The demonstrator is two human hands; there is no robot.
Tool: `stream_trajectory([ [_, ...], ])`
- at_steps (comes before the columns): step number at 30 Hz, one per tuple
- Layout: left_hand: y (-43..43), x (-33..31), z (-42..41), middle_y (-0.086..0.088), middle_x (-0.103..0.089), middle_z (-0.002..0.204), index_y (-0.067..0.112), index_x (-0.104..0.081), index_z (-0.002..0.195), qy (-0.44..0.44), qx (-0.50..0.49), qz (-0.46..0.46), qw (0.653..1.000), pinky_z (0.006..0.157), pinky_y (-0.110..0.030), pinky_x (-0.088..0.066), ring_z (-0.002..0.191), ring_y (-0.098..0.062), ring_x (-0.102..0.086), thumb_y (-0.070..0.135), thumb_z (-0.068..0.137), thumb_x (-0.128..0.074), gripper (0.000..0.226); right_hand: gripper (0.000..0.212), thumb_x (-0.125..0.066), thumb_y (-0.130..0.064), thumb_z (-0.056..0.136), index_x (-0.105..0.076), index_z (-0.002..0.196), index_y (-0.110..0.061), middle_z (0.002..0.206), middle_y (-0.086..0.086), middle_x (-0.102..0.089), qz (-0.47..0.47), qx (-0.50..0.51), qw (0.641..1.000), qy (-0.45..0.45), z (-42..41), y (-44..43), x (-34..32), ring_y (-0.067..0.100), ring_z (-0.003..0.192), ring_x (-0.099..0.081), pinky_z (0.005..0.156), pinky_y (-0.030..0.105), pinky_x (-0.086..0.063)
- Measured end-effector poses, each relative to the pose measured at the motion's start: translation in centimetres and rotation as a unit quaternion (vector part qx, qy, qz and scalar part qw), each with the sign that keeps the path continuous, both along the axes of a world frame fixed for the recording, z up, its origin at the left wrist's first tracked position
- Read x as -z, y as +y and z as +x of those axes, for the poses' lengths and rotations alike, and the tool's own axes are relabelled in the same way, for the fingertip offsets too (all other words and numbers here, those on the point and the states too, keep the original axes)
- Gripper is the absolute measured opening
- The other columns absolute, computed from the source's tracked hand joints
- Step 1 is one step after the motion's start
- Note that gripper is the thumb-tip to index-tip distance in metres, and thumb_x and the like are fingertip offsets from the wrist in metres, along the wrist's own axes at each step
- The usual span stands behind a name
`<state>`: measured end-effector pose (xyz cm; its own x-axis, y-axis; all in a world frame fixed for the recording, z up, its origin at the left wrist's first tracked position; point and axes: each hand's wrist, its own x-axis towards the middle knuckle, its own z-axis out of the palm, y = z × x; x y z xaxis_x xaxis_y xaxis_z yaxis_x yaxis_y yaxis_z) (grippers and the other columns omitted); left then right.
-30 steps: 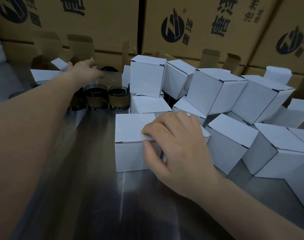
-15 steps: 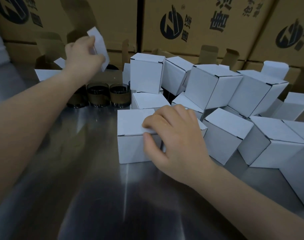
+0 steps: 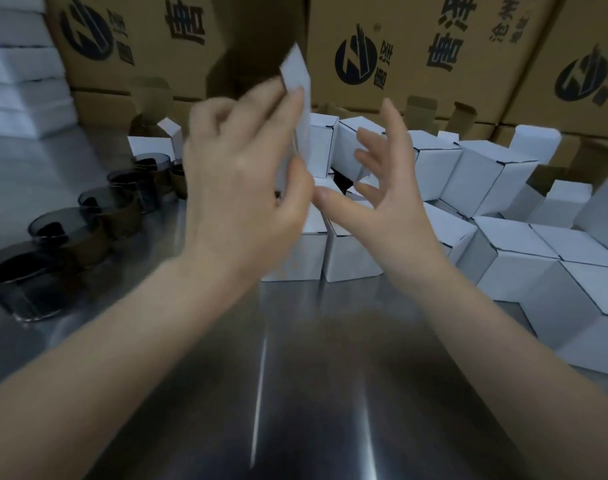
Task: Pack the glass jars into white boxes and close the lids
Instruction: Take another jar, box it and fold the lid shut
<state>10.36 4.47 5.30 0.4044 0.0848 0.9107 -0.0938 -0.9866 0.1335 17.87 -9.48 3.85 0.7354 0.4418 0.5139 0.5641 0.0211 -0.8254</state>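
Observation:
My left hand (image 3: 240, 181) holds a flat, unfolded white box (image 3: 299, 102) upright above the steel table, fingers and thumb pinching its edges. My right hand (image 3: 382, 188) is open beside it, fingers spread, close to the flat box but not gripping it. A row of dark glass jars (image 3: 98, 216) with brown bands runs along the left side of the table. A pile of closed white boxes (image 3: 503, 244) fills the right and middle back. The closed box (image 3: 295, 258) I was touching stands below my hands.
Big brown cartons (image 3: 416, 46) with printed logos wall off the back. Stacked white flat packs (image 3: 15, 64) sit at the far left. Open-flapped white boxes (image 3: 534, 140) stand among the pile. The steel table (image 3: 295, 393) stretches bare toward me.
My left hand carried the flat white box from the back left to the middle. My right hand lifted off the closed box and opened beside the flat one. The view shifted left.

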Motion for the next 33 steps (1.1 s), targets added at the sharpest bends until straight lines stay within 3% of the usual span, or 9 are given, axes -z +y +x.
stream_trajectory([
  [5,-4.1,2.1,-3.6,-0.006,-0.059,0.132,0.006,-0.06,0.13,0.007,0.052,0.0,0.999,0.088,-0.049,-0.04,0.105,-0.036,-0.054,0.015,0.091,-0.048,0.041,0.098,-0.076,-0.033,0.072,-0.023,0.154,-0.024,0.141,-0.006,-0.05,-0.02,-0.021,0.999,-0.028,-1.6,-2.0,-0.2,0.003,0.129,-0.049,0.11,0.035,-0.042],
  [9,-5.6,3.0,-4.9,-0.005,-0.059,0.133,0.012,-0.059,0.132,0.017,0.085,0.006,0.996,0.088,-0.052,-0.041,0.109,-0.032,-0.054,0.017,0.09,-0.049,0.043,0.083,-0.072,-0.031,0.071,-0.038,0.146,-0.024,0.135,-0.005,-0.055,-0.013,-0.046,0.998,-0.041,-2.3,-3.6,0.9,0.015,0.123,-0.055,0.096,0.036,-0.052],
  [14,-3.9,4.1,-5.7,-0.013,-0.062,0.124,0.01,-0.059,0.128,-0.007,0.166,0.025,0.986,0.09,-0.049,-0.045,0.108,-0.034,-0.06,0.005,0.088,-0.049,0.041,0.087,-0.076,-0.024,0.067,-0.035,0.144,-0.025,0.13,0.002,-0.052,-0.037,-0.043,0.998,0.006,-1.8,-5.3,3.1,0.018,0.117,-0.055,0.096,0.04,-0.049],
  [16,-1.7,4.3,-5.3,-0.015,-0.065,0.116,0.003,-0.067,0.116,-0.006,0.12,0.004,0.993,0.089,-0.044,-0.046,0.105,-0.033,-0.06,0.004,0.086,-0.049,0.034,0.089,-0.073,-0.041,0.063,-0.036,0.144,-0.032,0.135,-0.002,-0.05,-0.092,-0.042,0.995,0.009,-1.4,-5.6,3.5,0.015,0.121,-0.053,0.098,0.037,-0.049],
  [19,2.5,4.2,-4.2,-0.016,-0.06,0.123,0.006,-0.067,0.114,0.084,-0.054,-0.071,0.992,0.092,-0.044,-0.04,0.113,-0.039,-0.05,0.013,0.085,-0.051,0.034,0.084,-0.073,-0.039,0.068,-0.033,0.142,-0.041,0.136,-0.016,-0.047,-0.157,-0.036,0.987,-0.003,-0.9,-5.8,4.2,0.005,0.124,-0.05,0.099,0.03,-0.05],
  [23,8.6,4.3,-2.6,-0.023,-0.037,0.147,0.006,-0.05,0.133,0.265,-0.283,-0.116,0.914,0.107,-0.06,-0.027,0.135,-0.045,-0.028,0.025,0.085,-0.061,0.053,0.074,-0.074,-0.036,0.069,-0.03,0.124,-0.061,0.126,-0.032,-0.043,-0.179,-0.045,0.983,0.009,-0.8,-5.7,4.4,-0.011,0.116,-0.049,0.085,0.01,-0.049],
  [26,12.1,4.2,-2.0,-0.028,-0.025,0.152,0.002,-0.041,0.135,0.355,-0.374,-0.144,0.845,0.112,-0.062,-0.018,0.141,-0.049,-0.017,0.041,0.087,-0.06,0.064,0.07,-0.073,-0.029,0.071,-0.034,0.124,-0.054,0.128,-0.017,-0.044,-0.184,-0.059,0.981,0.015,-0.6,-5.7,4.5,-0.011,0.113,-0.05,0.087,0.006,-0.045],
  [29,14.7,4.0,-1.7,-0.029,-0.04,0.14,0.003,-0.043,0.129,0.411,-0.413,-0.173,0.794,0.109,-0.059,-0.026,0.132,-0.05,-0.033,0.047,0.087,-0.059,0.062,0.071,-0.072,-0.03,0.069,-0.034,0.127,-0.048,0.126,-0.014,-0.043,-0.2,-0.071,0.977,0.017,-0.4,-5.9,4.6,-0.01,0.112,-0.048,0.09,0.007,-0.044],
  [33,15.9,4.0,-2.0,-0.028,-0.056,0.114,0.005,-0.056,0.113,0.423,-0.401,-0.173,0.794,0.098,-0.051,-0.04,0.112,-0.048,-0.052,0.033,0.085,-0.065,0.041,0.076,-0.073,-0.029,0.068,-0.034,0.133,-0.038,0.124,-0.017,-0.044,-0.2,-0.08,0.976,0.026,-0.3,-6.0,4.6,-0.009,0.109,-0.048,0.088,0.011,-0.047],
])
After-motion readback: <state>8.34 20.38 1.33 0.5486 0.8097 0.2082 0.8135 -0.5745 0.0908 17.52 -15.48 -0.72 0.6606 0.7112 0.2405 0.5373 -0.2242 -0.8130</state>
